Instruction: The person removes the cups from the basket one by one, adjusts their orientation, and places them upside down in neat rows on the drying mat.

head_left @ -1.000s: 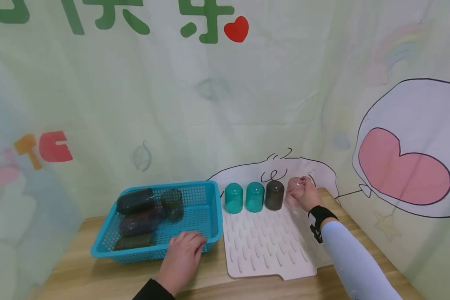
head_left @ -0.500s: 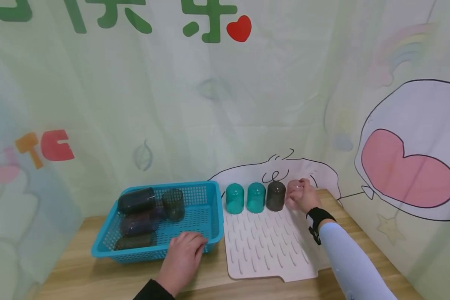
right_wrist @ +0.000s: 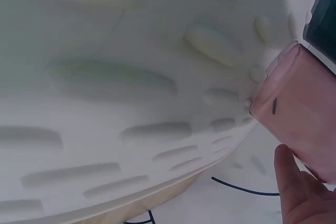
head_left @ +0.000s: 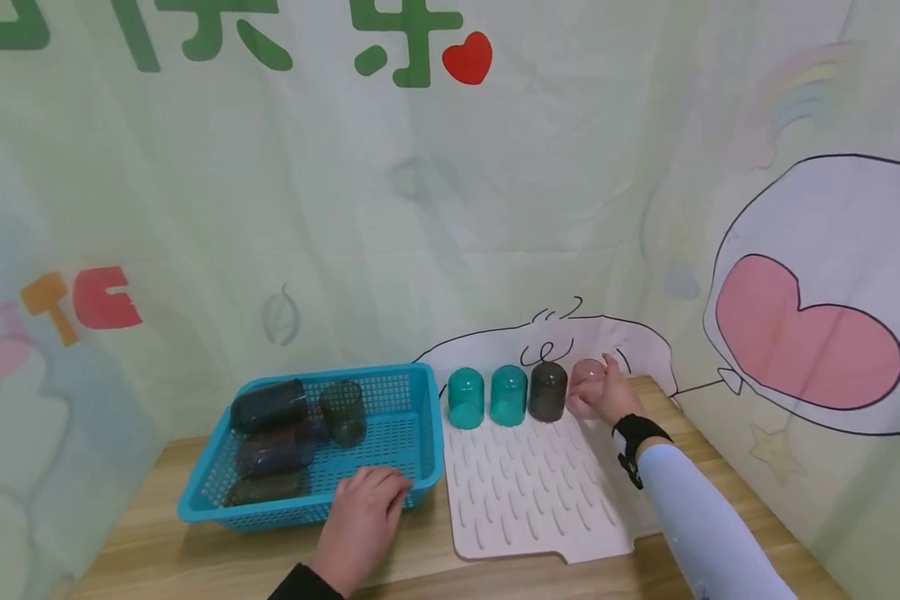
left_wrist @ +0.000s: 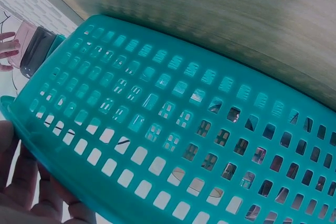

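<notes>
My right hand (head_left: 611,396) is at a clear pink cup (head_left: 583,379), which stands upside down at the end of a row on a white ridged drainer board (head_left: 532,500). Its index finger is raised off the cup. In the right wrist view, a fingertip meets the side of the pink cup (right_wrist: 310,114). To its left stand a dark grey cup (head_left: 548,392) and two teal cups (head_left: 508,396), all inverted. My left hand (head_left: 363,521) rests at the front right corner of a blue basket (head_left: 315,510), its fingers curled over the rim.
Several dark see-through cups (head_left: 270,407) lie on their sides in the basket, and one smoky cup (head_left: 342,412) leans apart from them. Basket and board sit side by side on a wooden table (head_left: 412,567). A printed cloth (head_left: 345,208) hangs close behind.
My right hand's fingers have loosened at the pink cup, with the index finger lifting away. The cup stays in its place in the row. My left hand has kept its place.
</notes>
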Motion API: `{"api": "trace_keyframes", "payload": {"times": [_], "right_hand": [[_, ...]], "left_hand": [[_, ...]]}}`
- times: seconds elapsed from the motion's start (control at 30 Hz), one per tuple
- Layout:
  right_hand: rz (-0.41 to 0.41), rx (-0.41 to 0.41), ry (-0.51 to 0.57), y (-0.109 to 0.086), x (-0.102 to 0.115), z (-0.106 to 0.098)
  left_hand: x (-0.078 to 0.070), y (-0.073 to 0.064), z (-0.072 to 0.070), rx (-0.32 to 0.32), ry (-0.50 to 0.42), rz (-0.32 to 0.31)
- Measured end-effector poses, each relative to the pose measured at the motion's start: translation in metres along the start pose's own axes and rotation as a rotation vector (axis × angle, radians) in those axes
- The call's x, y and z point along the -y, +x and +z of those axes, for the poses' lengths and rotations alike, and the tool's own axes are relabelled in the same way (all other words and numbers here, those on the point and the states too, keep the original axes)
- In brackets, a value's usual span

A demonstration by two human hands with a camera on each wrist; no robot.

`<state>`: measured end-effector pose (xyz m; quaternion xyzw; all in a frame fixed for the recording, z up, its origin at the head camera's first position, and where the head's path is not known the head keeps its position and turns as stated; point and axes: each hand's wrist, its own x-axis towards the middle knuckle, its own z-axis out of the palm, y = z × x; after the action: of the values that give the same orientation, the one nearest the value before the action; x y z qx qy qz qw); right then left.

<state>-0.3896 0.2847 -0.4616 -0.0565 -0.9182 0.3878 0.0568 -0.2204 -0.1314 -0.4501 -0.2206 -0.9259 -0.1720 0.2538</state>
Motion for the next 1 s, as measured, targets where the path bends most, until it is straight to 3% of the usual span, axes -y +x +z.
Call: {"api": "trace_keyframes", "payload": {"times": [0.17,0.4,0.63,0.77,1.0], "right_hand": [[-0.025,-0.024,-0.148,-0.007,-0.004,0.0],[-0.088,-0.069,-0.091,-0.023,0.004,-0.007],[-0.286,-0.131,-0.115,-0.057,0.023,-0.019],[-0.367,-0.066,-0.17,-0.088,0.029,-0.011],[-0.494,0.136,-0.294,-0.141,0.036,0.016]], "left_hand": [[0.001,-0.006,0.002,0.008,-0.011,-0.009],[0.004,-0.004,0.002,0.014,0.006,0.007],[0.004,0.01,0.002,-0.017,0.025,0.032],[0.002,0.011,0.0,-0.012,0.024,0.031],[0.0,0.007,-0.004,0.029,0.018,-0.011]]}}
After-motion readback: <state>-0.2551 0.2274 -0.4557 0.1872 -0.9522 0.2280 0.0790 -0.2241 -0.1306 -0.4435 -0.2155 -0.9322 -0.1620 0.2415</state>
